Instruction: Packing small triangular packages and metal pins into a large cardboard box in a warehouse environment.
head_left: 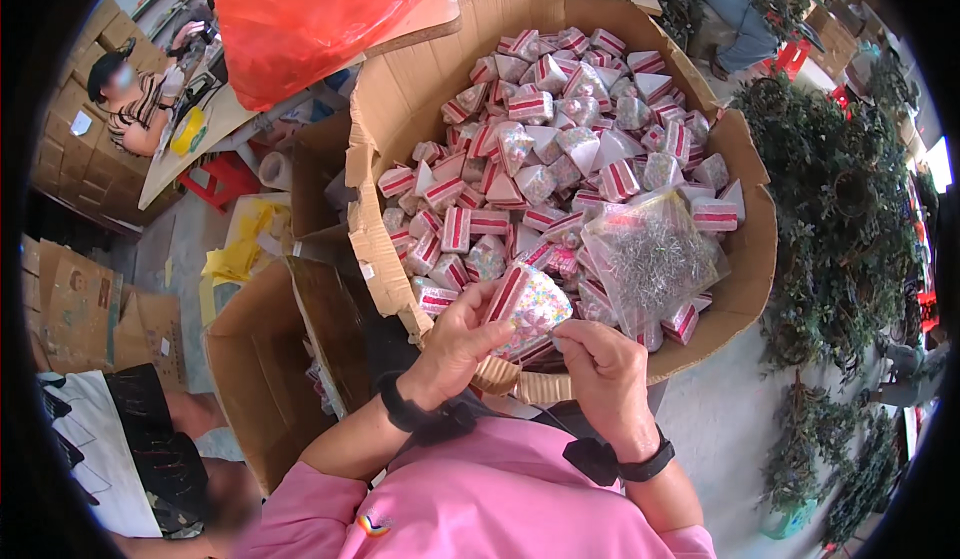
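My left hand (462, 347) is closed around a toy cake slice (535, 309), gripping it by its striped side. White with pastel sprinkles on top, the slice has red and white layers along its edge. At its right corner my right hand (608, 374) is pinched shut; whatever lies between those fingertips is too small to make out. Both hands are over the near rim of a big cardboard box (752, 299), which holds a heap of similar cake slices (540, 149). A clear plastic bag of silver tinsel (655, 259) rests on the heap, just beyond my right hand.
A red plastic bag (310, 24) sits on a table at the upper left, where a person works. Another open carton (255, 359) stands left of the box. Dark green artificial foliage (840, 219) is piled along the right. Someone's legs show at lower left.
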The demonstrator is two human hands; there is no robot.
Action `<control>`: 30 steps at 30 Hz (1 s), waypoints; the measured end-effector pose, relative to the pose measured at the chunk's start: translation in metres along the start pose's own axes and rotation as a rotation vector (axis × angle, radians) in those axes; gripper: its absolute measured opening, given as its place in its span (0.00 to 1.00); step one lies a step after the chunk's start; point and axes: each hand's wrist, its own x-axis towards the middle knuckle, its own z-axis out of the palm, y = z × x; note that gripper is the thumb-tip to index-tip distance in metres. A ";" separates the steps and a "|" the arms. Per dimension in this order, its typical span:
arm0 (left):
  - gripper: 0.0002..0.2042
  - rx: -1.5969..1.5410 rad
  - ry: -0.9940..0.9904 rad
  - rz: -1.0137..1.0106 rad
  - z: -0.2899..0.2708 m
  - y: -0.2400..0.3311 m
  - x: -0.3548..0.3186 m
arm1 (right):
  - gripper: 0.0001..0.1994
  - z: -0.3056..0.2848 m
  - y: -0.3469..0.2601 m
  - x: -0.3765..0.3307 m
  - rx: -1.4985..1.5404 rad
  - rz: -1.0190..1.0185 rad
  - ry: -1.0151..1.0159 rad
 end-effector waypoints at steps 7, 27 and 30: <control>0.31 0.087 0.024 0.010 0.007 0.004 -0.003 | 0.06 0.002 0.002 -0.001 -0.141 -0.066 0.010; 0.30 0.613 0.253 0.280 0.029 -0.013 -0.009 | 0.06 0.015 0.020 -0.003 -0.632 -0.275 -0.004; 0.30 0.721 0.277 0.357 0.023 -0.024 -0.005 | 0.05 0.018 0.024 -0.002 -0.589 -0.243 0.025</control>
